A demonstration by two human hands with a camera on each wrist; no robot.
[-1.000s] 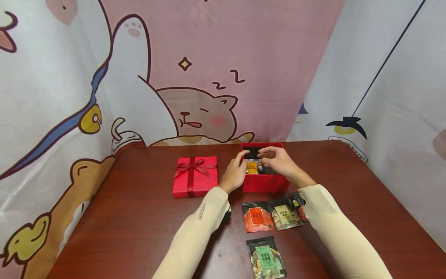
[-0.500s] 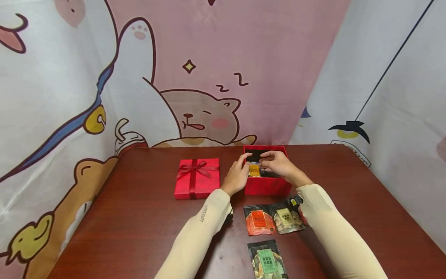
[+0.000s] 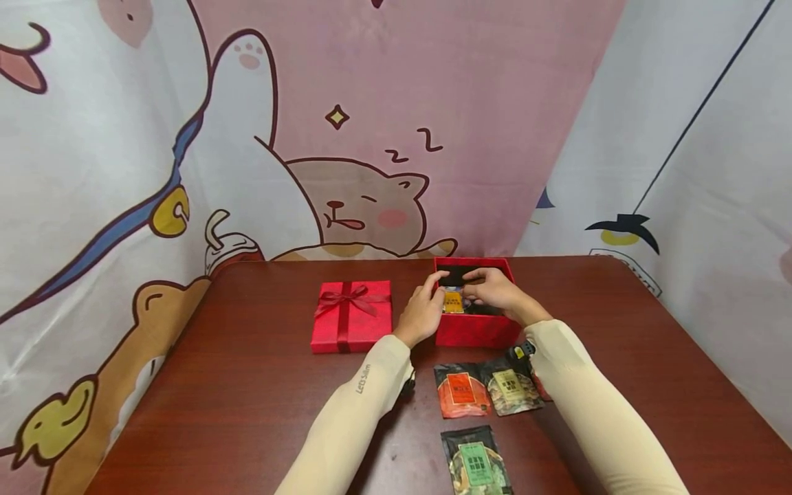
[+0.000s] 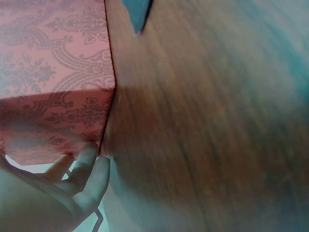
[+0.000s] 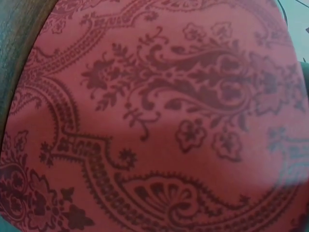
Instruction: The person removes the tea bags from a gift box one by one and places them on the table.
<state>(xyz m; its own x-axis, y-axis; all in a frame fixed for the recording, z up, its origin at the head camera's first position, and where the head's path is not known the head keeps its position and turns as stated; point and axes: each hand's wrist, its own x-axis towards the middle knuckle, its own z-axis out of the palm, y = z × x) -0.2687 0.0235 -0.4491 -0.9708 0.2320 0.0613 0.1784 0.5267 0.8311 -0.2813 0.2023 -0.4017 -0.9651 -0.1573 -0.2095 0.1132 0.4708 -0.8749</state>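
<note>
An open red gift box [image 3: 476,331] with a dark inside stands near the table's far edge. A food packet with a yellow label [image 3: 454,302] lies in its left part. My left hand [image 3: 422,313] grips the box's left wall, thumb at the inner side; in the left wrist view its fingers [image 4: 87,162] touch the patterned outer side. Over the box, my right hand [image 3: 495,289] reaches in with bent fingers and pinches the packet's right edge, the fingertips partly hidden. Only the patterned box wall [image 5: 193,96] fills the right wrist view.
Left of the box sits its red lid [image 3: 365,326] with a ribbon bow. Nearer lie a packet with an orange label [image 3: 462,395], one with a pale green label [image 3: 512,388], a reddish one [image 3: 541,386] partly under the right sleeve, and a green-labelled packet [image 3: 476,464].
The head view has shifted slightly. My right fingers have moved a little lower into the box beside the yellow-labelled packet; the left hand stays at the box's left wall.
</note>
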